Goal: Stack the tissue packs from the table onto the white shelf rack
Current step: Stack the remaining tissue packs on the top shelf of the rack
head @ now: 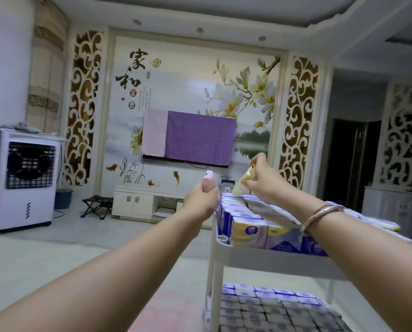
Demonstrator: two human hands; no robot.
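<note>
My left hand (pixel 201 200) grips a pink tissue pack (pixel 209 182), held upright in the air just left of the white shelf rack (pixel 267 258). My right hand (pixel 260 178) pinches a yellow tissue pack (pixel 242 184) by its upper end; the pack's lower end touches the far rows of packs on the top shelf. The top shelf holds several rows of blue, purple and yellow tissue packs (pixel 248 230). The shelf below is tightly filled with blue packs (pixel 272 307). The table is not in view.
A white air cooler (pixel 25 178) stands at the left wall. A low white TV cabinet (pixel 138 202) and a small folding stool (pixel 97 206) sit behind the rack, under a cloth-covered TV (pixel 190 137). A pink rug (pixel 166 315) lies on the floor left of the rack.
</note>
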